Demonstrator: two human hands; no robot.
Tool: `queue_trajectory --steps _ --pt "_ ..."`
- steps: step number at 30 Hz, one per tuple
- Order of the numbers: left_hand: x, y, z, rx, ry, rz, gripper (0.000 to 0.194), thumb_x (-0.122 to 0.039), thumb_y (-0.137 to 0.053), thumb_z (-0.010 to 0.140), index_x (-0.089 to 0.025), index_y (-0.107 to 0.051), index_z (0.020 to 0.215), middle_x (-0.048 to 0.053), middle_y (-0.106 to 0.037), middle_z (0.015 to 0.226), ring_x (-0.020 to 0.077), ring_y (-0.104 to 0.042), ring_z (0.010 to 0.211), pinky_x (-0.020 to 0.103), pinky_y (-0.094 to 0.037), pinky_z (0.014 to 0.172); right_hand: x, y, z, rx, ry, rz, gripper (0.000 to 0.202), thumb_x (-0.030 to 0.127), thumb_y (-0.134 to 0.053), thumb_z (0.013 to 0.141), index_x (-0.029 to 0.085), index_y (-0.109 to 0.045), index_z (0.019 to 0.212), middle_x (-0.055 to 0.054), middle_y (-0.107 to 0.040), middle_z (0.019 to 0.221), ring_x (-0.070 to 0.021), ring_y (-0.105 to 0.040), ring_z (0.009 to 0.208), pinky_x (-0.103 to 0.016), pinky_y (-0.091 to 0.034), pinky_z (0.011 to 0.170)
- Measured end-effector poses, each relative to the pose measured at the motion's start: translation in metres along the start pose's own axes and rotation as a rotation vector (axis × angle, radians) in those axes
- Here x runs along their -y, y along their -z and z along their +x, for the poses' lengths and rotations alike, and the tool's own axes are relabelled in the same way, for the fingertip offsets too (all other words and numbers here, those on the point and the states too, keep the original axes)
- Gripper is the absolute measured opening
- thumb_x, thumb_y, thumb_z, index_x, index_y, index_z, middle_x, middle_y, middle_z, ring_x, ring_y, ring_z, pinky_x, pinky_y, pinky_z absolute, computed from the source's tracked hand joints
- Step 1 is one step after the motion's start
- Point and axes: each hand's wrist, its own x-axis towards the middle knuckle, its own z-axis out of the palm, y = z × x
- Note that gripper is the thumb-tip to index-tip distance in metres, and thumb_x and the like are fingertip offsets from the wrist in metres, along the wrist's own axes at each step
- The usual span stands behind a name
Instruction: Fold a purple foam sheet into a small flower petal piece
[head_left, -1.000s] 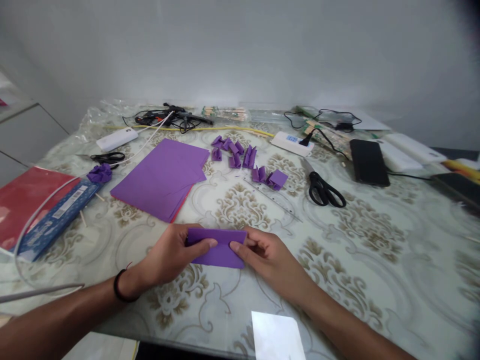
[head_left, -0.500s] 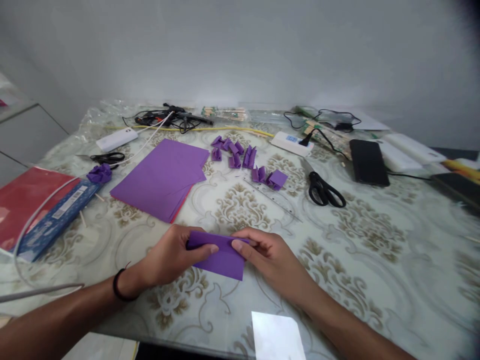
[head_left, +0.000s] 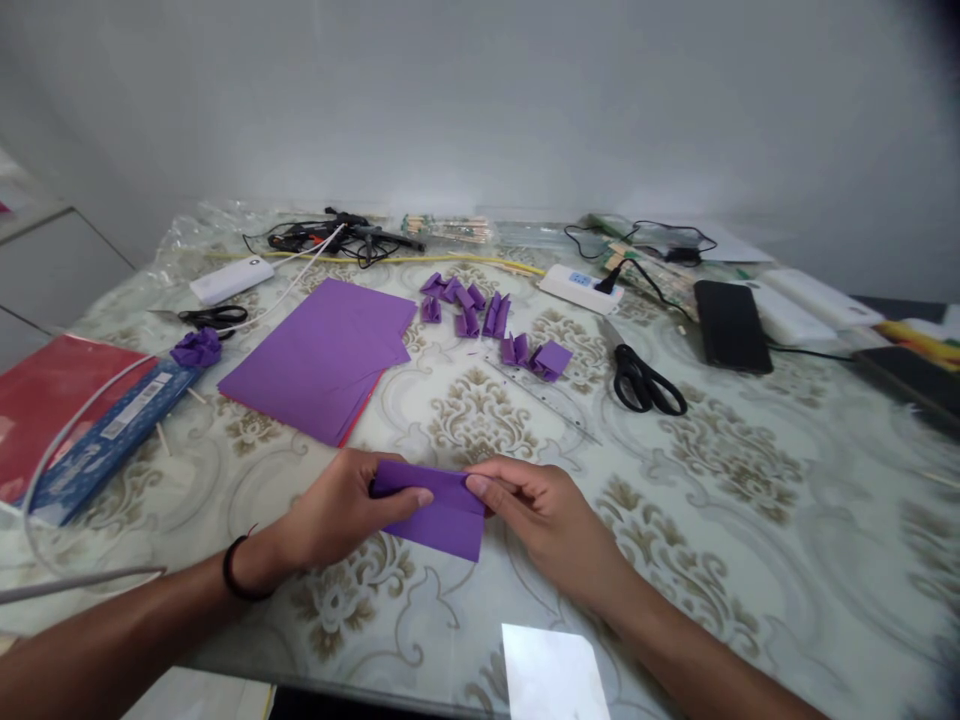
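A small piece of purple paper (head_left: 442, 530), folded along its upper part, is held between both hands over the near middle of the table. My left hand (head_left: 349, 510) grips its left end, thumb lying on the front face and fingers behind. My right hand (head_left: 536, 510) pinches the upper right corner between thumb and fingers. Beyond the hands lie several folded purple paper pieces (head_left: 495, 315). A stack of purple sheets (head_left: 322, 360) rests to the left of them, with a red edge showing underneath.
Black-handled scissors (head_left: 646, 382) and a clear ruler (head_left: 551, 402) lie right of centre. A power strip (head_left: 579, 288) and a black phone (head_left: 731, 325) are farther back. On the left are a red-and-blue packet (head_left: 97, 425), crumpled purple paper (head_left: 196, 347) and a white cable. White paper (head_left: 555, 670) lies in front.
The right thumb and fingers have shifted slightly along the upper right corner of the purple paper. Both hands keep their hold, and the view has moved a little.
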Motion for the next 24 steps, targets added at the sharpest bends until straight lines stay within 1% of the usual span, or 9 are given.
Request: queue_trajectory --steps 4,6,9,12,15,19,22,24 --pt "-0.002 0.002 0.002 -0.026 0.003 -0.082 0.033 -0.046 -0.077 0.089 -0.013 -0.077 0.085 0.002 -0.070 0.075 0.0133 -0.057 0.064 0.023 -0.045 0.059 -0.001 0.001 0.000 0.011 -0.012 0.068 0.029 0.046 -0.067 0.095 0.022 -0.080 0.086 -0.003 -0.075 0.076 -0.0198 -0.070 0.071 -0.031 -0.053 0.068" --pt "-0.003 0.004 0.004 -0.042 -0.006 -0.121 0.031 -0.045 -0.079 0.087 -0.014 -0.077 0.084 0.002 -0.072 0.078 0.0145 -0.060 0.068 0.024 -0.048 0.063 -0.002 0.001 0.000 0.020 -0.022 0.085 0.030 0.048 -0.068 0.095 0.021 -0.079 0.087 -0.003 -0.077 0.075 -0.0204 -0.073 0.072 -0.032 -0.055 0.070" --pt "-0.003 0.008 0.006 -0.037 -0.027 -0.155 0.028 -0.041 -0.081 0.086 -0.014 -0.076 0.080 0.002 -0.071 0.077 0.0139 -0.060 0.069 0.023 -0.048 0.064 -0.001 0.002 0.000 0.043 -0.027 0.082 0.032 0.049 -0.069 0.096 0.020 -0.079 0.088 -0.004 -0.078 0.074 -0.0201 -0.074 0.072 -0.030 -0.055 0.070" --pt "-0.003 0.010 0.007 -0.044 -0.039 -0.177 0.027 -0.039 -0.084 0.084 -0.014 -0.076 0.077 0.000 -0.071 0.075 0.0125 -0.059 0.067 0.022 -0.047 0.064 -0.001 0.004 0.001 0.081 -0.030 0.058 0.036 0.052 -0.068 0.097 0.019 -0.079 0.086 -0.005 -0.080 0.076 -0.0197 -0.075 0.074 -0.029 -0.054 0.071" --pt "-0.004 0.011 0.007 -0.085 -0.013 -0.210 0.025 -0.039 -0.086 0.082 -0.014 -0.079 0.081 0.000 -0.073 0.075 0.0119 -0.059 0.066 0.022 -0.047 0.063 -0.001 0.005 0.001 0.142 -0.061 0.029 0.044 0.057 -0.066 0.098 0.018 -0.076 0.080 -0.008 -0.082 0.077 -0.0201 -0.076 0.075 -0.030 -0.054 0.073" --pt "-0.001 0.011 0.008 -0.138 0.012 -0.284 0.026 -0.039 -0.090 0.079 -0.015 -0.083 0.086 0.002 -0.077 0.076 0.0126 -0.062 0.064 0.023 -0.049 0.063 -0.003 0.003 0.002 0.221 -0.111 0.064 0.052 0.064 -0.065 0.097 0.016 -0.077 0.082 -0.010 -0.082 0.080 -0.0198 -0.077 0.074 -0.030 -0.056 0.073" --pt "0.002 0.010 0.008 -0.141 0.015 -0.354 0.023 -0.036 -0.092 0.078 -0.015 -0.084 0.082 0.002 -0.079 0.075 0.0128 -0.064 0.062 0.023 -0.052 0.063 -0.004 0.003 0.002 0.245 -0.092 0.077 0.054 0.064 -0.065 0.096 0.015 -0.076 0.078 -0.010 -0.081 0.080 -0.0174 -0.074 0.068 -0.029 -0.056 0.069" --pt "0.002 0.010 0.008 -0.113 0.019 -0.398 0.020 -0.033 -0.092 0.078 -0.015 -0.084 0.080 0.003 -0.081 0.077 0.0132 -0.066 0.063 0.023 -0.053 0.063 -0.004 0.003 0.001 0.251 -0.057 0.055 0.052 0.061 -0.065 0.098 0.015 -0.074 0.075 -0.010 -0.081 0.078 -0.0165 -0.072 0.067 -0.028 -0.055 0.067"
